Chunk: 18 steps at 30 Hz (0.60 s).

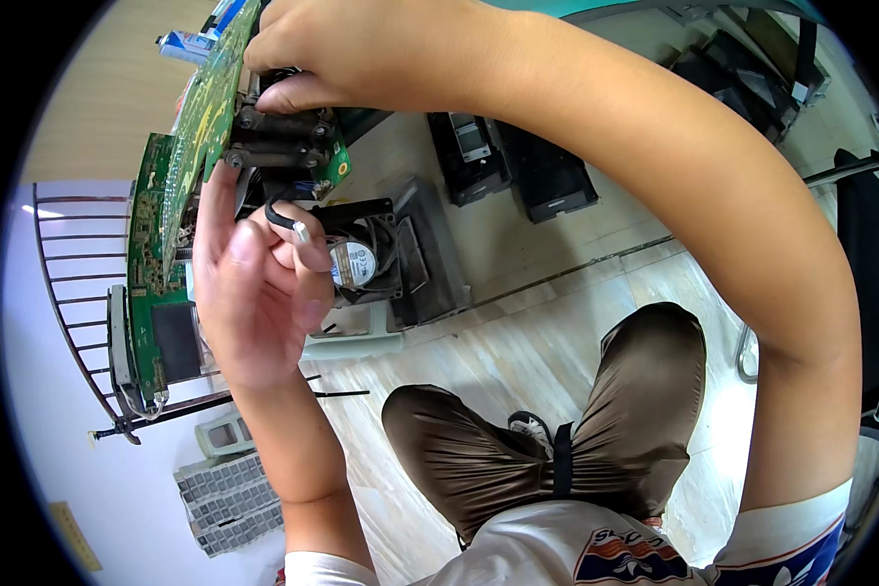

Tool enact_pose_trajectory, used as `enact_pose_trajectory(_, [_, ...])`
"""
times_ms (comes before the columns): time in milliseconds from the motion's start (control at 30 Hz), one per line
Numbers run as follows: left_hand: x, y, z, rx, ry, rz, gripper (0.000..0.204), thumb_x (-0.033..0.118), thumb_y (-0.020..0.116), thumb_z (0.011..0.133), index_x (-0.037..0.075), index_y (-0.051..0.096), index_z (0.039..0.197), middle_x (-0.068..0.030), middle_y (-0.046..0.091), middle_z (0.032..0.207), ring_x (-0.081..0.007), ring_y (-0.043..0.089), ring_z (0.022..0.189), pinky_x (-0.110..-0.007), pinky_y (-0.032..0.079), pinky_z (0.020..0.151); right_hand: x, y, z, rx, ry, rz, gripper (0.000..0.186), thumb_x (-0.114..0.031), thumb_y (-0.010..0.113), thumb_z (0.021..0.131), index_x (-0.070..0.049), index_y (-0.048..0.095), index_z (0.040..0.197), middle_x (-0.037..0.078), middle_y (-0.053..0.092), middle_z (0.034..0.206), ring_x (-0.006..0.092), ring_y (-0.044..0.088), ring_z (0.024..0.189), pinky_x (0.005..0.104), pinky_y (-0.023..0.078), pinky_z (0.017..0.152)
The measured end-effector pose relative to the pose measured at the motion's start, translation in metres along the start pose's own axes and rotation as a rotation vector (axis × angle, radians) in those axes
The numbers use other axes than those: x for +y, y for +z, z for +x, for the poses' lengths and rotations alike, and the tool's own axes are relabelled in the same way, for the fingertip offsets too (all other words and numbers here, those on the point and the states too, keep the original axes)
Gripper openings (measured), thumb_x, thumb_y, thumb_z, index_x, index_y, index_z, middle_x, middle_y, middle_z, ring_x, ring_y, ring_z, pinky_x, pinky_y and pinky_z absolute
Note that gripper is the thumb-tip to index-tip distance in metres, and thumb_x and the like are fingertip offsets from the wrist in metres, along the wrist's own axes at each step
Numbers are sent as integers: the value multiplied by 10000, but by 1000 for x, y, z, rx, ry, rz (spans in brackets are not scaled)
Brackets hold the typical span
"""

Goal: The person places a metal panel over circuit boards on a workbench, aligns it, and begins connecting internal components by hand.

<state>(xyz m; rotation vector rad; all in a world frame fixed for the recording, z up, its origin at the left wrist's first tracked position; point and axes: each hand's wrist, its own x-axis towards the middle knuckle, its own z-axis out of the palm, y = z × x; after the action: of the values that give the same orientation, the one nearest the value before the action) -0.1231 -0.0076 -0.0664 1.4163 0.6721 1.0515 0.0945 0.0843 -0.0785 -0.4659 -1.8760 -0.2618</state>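
A green circuit board (211, 115) stands upright at the upper left, with black cylindrical parts (273, 140) along its right side. My right hand (313, 54) is closed on the board's upper part; some of its fingertips are hidden behind the board and its parts. Just below, my left hand (254, 293) has its fingers curled around a short black cable (281, 217) with a white plug end. The left index finger reaches up to the board's lower edge. Behind stands a second green board (146, 342) with a dark rectangular part.
A black cooling fan (366, 259) sits right of my left hand, beside a dark clear-sided box (425, 264). Black trays (547, 176) lie farther right. A metal rack (78, 293) stands at the left, above stacked grey blocks (230, 503). A black chair (874, 244) is at the right edge.
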Motion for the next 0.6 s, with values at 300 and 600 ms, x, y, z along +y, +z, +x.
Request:
enact_pose_trajectory(300, [-17,-26,16,-449,35,-334,607,250,326,1087,66,49,1594,-253,642,996,-111,419,403,-189,363,354,2,-8,0,-98,3,95,200,-173,697,819,27,690,832,251,670,818,418,674,831,445,541,748])
enact_pose_trajectory(600, [-16,-20,11,-184,8,147,795,473,477,1043,70,57,1584,-222,628,802,-111,423,380,-196,346,349,5,-18,2,-121,195,256,204,-169,747,807,33,733,828,258,671,783,408,673,758,424,539,711])
